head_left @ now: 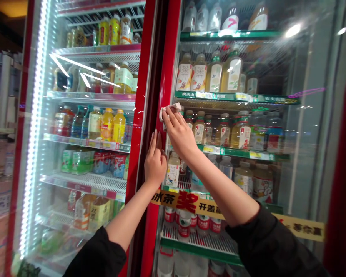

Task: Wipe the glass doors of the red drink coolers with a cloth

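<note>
My right hand (178,129) presses a crumpled white cloth (177,106) against the red frame (168,73) of the right cooler door. The fingers lie over the cloth and hide part of it; it could be a paper tissue. Lower and to the left, my left hand (156,163) points upward with its fingers stretched out, touching the red frame beside the dark gap between the two doors. Nothing shows in that hand. Behind the glass near my right hand stand tea bottles (200,127) on a shelf.
The left glass-door cooler holds bottles (107,124) and cans on several shelves, with a bright light strip (36,127) along its side. A yellow promotional strip (202,207) crosses the right door below my hands. Stacked goods (1,154) stand at the far left.
</note>
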`<control>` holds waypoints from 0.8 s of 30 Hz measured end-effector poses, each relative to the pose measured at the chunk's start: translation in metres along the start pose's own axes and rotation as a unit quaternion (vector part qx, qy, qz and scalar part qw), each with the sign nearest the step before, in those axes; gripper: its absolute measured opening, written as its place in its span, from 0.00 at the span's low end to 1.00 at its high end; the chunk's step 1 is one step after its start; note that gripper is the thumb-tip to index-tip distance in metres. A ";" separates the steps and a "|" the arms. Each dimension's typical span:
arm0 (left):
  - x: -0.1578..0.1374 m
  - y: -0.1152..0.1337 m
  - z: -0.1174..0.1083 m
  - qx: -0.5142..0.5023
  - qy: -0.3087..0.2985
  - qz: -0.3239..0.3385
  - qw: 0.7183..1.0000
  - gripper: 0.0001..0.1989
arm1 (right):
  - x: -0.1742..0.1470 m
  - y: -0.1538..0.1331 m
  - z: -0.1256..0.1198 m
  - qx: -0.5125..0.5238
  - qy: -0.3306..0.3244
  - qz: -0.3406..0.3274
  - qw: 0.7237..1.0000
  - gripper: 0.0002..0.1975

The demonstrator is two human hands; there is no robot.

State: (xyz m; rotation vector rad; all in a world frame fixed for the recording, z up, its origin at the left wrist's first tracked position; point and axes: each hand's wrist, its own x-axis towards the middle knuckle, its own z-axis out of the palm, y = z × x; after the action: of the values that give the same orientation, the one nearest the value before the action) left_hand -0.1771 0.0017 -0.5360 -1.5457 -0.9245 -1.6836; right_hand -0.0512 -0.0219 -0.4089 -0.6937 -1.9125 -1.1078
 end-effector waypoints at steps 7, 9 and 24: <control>0.000 -0.001 0.002 -0.080 0.057 -0.077 0.992 0.37 | -0.025 0.012 -0.010 0.018 -0.024 -0.025 0.999 0.30; 0.001 -0.002 0.004 -0.088 0.060 -0.091 0.990 0.37 | -0.013 0.006 -0.003 0.030 -0.005 0.004 1.000 0.32; -0.056 0.000 0.004 -0.049 0.053 -0.063 0.995 0.38 | -0.012 0.008 0.002 0.012 0.016 -0.024 1.000 0.32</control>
State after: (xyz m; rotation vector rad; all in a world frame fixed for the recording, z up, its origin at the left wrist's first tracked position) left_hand -0.1706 0.0055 -0.5919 -1.4707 -0.9124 -1.9063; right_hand -0.0394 -0.0168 -0.4159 -0.6163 -1.9213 -1.1177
